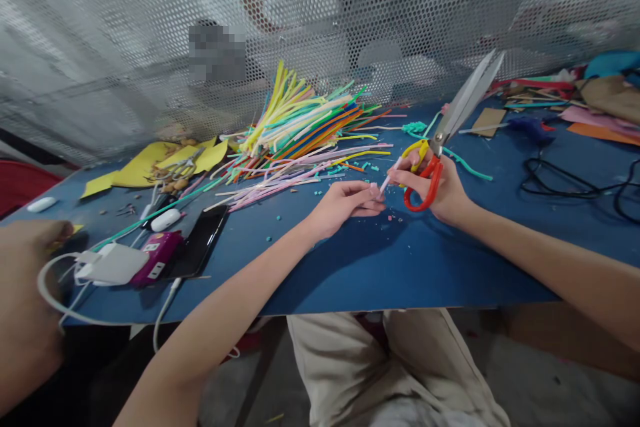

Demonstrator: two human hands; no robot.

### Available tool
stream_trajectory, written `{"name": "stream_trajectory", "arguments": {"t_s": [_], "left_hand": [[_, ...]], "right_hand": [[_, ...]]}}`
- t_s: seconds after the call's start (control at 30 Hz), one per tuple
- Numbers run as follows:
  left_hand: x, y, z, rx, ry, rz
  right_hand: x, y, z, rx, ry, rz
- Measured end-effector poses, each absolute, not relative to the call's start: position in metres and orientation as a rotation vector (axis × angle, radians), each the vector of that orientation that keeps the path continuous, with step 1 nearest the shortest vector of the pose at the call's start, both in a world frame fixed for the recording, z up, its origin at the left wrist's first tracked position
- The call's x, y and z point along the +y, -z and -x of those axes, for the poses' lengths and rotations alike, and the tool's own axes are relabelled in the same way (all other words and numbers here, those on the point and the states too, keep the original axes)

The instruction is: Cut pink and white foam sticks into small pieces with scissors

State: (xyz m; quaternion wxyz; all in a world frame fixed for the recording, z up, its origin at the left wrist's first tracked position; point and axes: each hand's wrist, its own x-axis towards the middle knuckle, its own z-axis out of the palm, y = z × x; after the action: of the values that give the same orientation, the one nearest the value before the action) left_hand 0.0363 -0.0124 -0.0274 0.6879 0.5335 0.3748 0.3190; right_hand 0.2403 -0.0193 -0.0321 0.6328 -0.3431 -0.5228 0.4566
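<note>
My left hand (345, 205) is closed, pinching a short pale lilac pipe cleaner (389, 177) between thumb and fingers. My right hand (443, 190) grips scissors (439, 138) with one red and one yellow handle loop, while its fingertips also hold the upper end of the lilac piece. The blades point up and away, slightly parted and apart from the piece. Below the hands, small pink and pale clippings (393, 218) lie on the blue table (400, 273). A large heap of coloured pipe cleaners (305, 120) is beyond my left hand, with several lilac ones at its near side.
At left are a black phone (203, 240), a purple power strip (159, 257) with a white charger and cables, and yellow sheets (135, 170). Another person's arm (30, 307) reaches in there. A black cord (575, 183) lies right; perforated metal mesh (320, 20) stands behind.
</note>
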Motion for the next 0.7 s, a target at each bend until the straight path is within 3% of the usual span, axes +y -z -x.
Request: {"name": "stream_trajectory", "arguments": {"t_s": [0.7], "left_hand": [[-0.0190, 0.0187, -0.0355, 0.859, -0.523, -1.310]], "right_hand": [[-0.0191, 0.0336, -0.2410, -1.313, -1.073, 0.837]]}}
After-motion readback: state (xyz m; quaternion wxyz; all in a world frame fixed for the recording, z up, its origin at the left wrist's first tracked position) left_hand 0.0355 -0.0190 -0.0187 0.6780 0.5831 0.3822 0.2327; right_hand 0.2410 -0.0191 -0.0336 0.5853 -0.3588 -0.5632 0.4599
